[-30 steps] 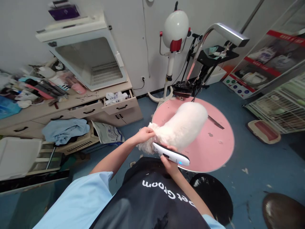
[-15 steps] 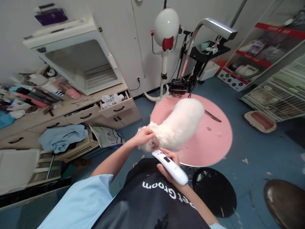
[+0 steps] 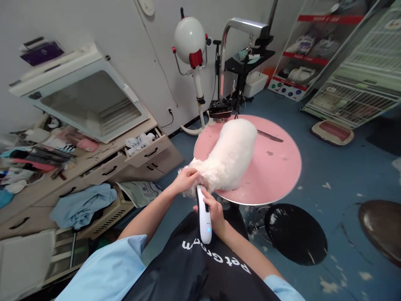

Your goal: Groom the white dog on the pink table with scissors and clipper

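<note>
**Head view: a trimming pass in hand**

Head-camera footage showed a white dog standing on a round pink table, its near end at the edge closest to the person. The left hand had its fingers closed on a tuft of fur there and held it up. The right hand was wrapped around a white clipper. The blade end pointed up into the fur just below the left hand, and a blue light showed near the clipper's tail.

The step looked to be clipping around that held tuft. A further stroke would call for a firm left-hand hold and a light, flat blade, since the animal could shift.

White lettering on the black apron read "PetGroom". Red-banded signs at far right were too small to read.
</note>
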The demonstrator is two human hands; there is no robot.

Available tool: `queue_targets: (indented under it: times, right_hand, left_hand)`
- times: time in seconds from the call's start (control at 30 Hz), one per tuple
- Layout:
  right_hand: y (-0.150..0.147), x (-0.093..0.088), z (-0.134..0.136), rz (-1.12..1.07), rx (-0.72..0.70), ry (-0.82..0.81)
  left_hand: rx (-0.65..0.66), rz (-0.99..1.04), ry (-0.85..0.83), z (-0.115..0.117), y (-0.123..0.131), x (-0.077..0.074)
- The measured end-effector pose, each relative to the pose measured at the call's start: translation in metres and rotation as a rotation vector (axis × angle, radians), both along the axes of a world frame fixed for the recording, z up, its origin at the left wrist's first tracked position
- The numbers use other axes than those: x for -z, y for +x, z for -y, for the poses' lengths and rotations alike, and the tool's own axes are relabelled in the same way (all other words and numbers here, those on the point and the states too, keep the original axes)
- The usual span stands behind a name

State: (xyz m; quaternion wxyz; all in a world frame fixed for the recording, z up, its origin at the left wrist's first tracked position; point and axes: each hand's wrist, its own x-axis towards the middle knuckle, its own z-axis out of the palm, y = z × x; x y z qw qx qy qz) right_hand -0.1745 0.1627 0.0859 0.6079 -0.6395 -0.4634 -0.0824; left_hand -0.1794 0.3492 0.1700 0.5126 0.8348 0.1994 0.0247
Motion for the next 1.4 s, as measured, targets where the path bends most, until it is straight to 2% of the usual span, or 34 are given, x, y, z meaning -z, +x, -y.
queue_targets:
  times: [0.2, 0.33, 0.57, 0.77, 0.87, 1.03, 1.17, 1.4]
  right_hand:
    - [-0.005, 0.007, -0.006, -0.063, 0.011, 0.02]
    - [-0.007, 0.011, -0.007, -0.068, 0.029, -0.005]
    - [-0.006, 0.006, -0.006, -0.055, 0.028, 0.03]
    - [-0.003, 0.005, -0.005, -0.069, 0.007, -0.017]
    - [-0.002, 0.003, -0.006, -0.041, 0.04, -0.032]
    - [-0.003, -0.005, -0.007, -0.011, 0.022, -0.041]
    - [-0.004, -0.01, -0.009, 0.021, 0.087, -0.055]
    - [-0.005, -0.014, -0.012, 0.088, 0.12, -0.086]
  left_hand:
    - [0.022, -0.02, 0.004, 0.001, 0.0, -0.007]
    - [0.039, -0.02, 0.006, -0.001, 0.0, -0.005]
    - [0.065, -0.01, 0.013, -0.002, -0.001, -0.004]
    - [0.044, -0.033, -0.001, -0.001, -0.002, -0.008]
    - [0.058, -0.033, -0.006, -0.001, -0.002, -0.01]
    - [0.097, -0.047, 0.093, -0.002, -0.001, -0.015]
    - [0.129, -0.065, 0.162, -0.002, 0.0, -0.019]
    - [0.168, -0.055, 0.211, -0.003, 0.002, -0.022]
